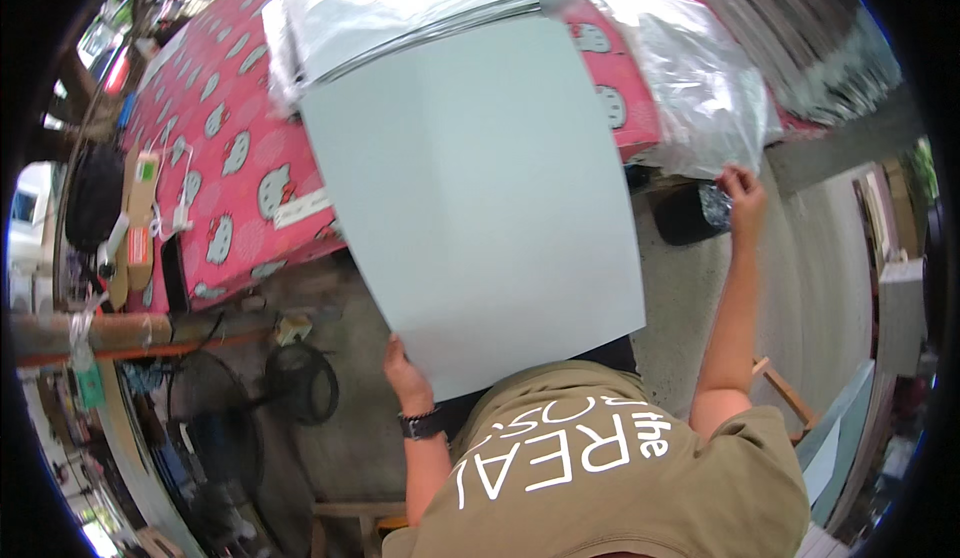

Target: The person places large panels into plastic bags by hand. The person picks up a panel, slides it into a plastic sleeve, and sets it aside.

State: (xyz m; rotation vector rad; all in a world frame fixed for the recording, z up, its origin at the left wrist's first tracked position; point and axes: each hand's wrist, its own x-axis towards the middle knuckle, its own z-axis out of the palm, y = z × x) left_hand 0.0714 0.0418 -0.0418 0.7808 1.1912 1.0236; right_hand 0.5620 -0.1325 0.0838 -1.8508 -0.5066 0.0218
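A large pale grey-white board point(480, 198) slants from the table toward my body, its near end over my lap. My left hand point(405, 373), with a dark band on the wrist, grips the board's near left edge; the fingers underneath are hidden. The board's far end meets a stack wrapped in shiny clear plastic point(420, 8). Out to the right, my right hand point(742, 193) is closed in a pinch on the lower corner of a clear plastic bag point(695, 88), which hangs over the table's front edge.
A pink cartoon-print cloth point(240, 198) covers the table. At the far right lies a pile of thin grey sheets point(800, 38). Below the bag sits a dark container point(685, 216). A cardboard piece point(140, 218) and a black bag point(97, 193) are at the left, above a black fan point(215, 408).
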